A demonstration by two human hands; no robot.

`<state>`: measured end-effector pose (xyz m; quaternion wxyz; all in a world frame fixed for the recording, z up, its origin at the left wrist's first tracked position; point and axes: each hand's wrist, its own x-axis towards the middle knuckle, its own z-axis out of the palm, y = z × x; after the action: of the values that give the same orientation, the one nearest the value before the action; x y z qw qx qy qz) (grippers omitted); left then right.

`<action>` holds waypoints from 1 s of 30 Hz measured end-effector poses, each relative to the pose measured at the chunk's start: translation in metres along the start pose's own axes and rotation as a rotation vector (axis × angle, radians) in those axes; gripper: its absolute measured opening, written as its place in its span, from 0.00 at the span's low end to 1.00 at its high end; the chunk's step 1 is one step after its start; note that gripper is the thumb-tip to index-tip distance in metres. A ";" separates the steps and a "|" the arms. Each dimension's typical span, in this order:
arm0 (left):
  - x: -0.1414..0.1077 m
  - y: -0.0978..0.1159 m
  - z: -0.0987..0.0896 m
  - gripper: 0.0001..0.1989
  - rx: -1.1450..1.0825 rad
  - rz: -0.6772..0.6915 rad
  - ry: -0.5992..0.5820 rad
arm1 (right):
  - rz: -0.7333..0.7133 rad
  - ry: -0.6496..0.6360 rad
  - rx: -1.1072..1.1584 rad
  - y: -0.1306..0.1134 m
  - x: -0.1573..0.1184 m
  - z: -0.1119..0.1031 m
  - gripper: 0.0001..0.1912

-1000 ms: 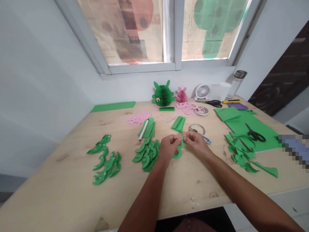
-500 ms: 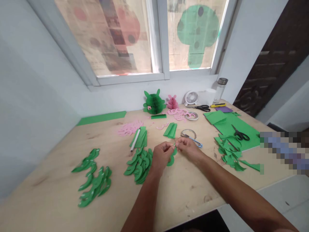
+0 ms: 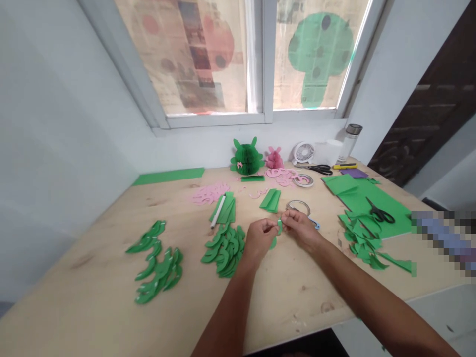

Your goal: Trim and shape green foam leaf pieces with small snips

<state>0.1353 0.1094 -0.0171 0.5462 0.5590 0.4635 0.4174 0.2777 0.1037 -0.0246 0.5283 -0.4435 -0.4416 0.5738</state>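
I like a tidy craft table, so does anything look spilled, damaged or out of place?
Nothing appears spilled or damaged. The one messy spot is the tangle of green scraps on the right, irregular and strewn at the edge of the green sheet, while the curved green cutouts sit in piles.

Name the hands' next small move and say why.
Probably press down the small white patch on the curved green paper piece: the left hand pinches the piece, the right hand has fingertips beside the patch, and the green paper cutouts at left bear white patches.
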 end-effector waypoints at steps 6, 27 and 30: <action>-0.001 0.002 0.003 0.04 -0.001 -0.025 -0.005 | -0.052 -0.013 -0.147 0.003 0.002 -0.003 0.16; 0.001 0.003 0.003 0.07 -0.145 -0.099 0.114 | -0.330 0.461 -0.351 -0.018 0.010 -0.029 0.14; 0.000 0.003 0.005 0.10 -0.253 -0.140 0.096 | -0.360 0.574 -0.350 -0.023 0.014 -0.042 0.13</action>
<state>0.1402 0.1086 -0.0145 0.6174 0.4316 0.4705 0.4596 0.3227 0.1204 -0.0116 0.6392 -0.5850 -0.4377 0.2401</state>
